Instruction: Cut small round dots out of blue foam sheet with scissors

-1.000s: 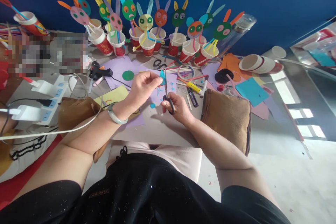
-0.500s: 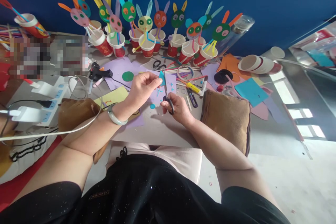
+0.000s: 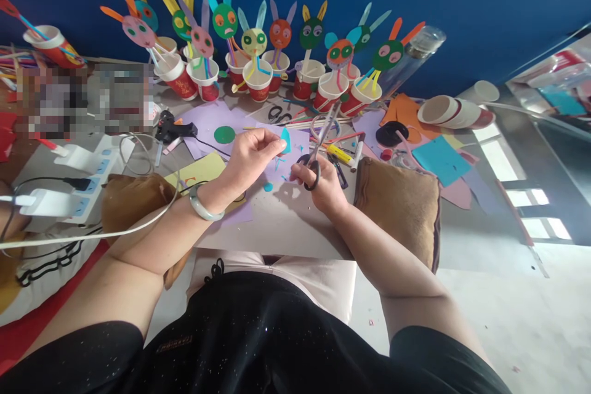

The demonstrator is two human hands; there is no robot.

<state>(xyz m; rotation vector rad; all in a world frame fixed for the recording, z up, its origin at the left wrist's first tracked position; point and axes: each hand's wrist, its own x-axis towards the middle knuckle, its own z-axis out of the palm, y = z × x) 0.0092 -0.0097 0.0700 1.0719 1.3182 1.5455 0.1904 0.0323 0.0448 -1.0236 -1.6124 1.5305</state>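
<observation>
Between thumb and fingers, my left hand point(image 3: 253, 157) pinches a small blue paper piece point(image 3: 286, 140) with a pointed top. My right hand point(image 3: 323, 183) has its fingers in the black handles of the scissors point(image 3: 314, 166), whose blades point up and away, apart from the paper. Under the hands lies a purple sheet point(image 3: 298, 135) with small blue scraps. A blue scrap point(image 3: 268, 187) rests on the table near its front edge, and a green paper circle point(image 3: 224, 135) is left of my left hand.
Paper cups point(image 3: 257, 78) with rabbit-faced straw figures line the back. A glue gun point(image 3: 173, 129) and power strip point(image 3: 95, 175) are at left. At right are a brown cushion point(image 3: 397, 209), a yellow glue tube point(image 3: 340, 154), stacked cups point(image 3: 443, 112) and blue paper point(image 3: 441, 161).
My right hand has moved right with the scissors, and the blades have come away from the blue piece. My left hand has barely moved and still holds the piece.
</observation>
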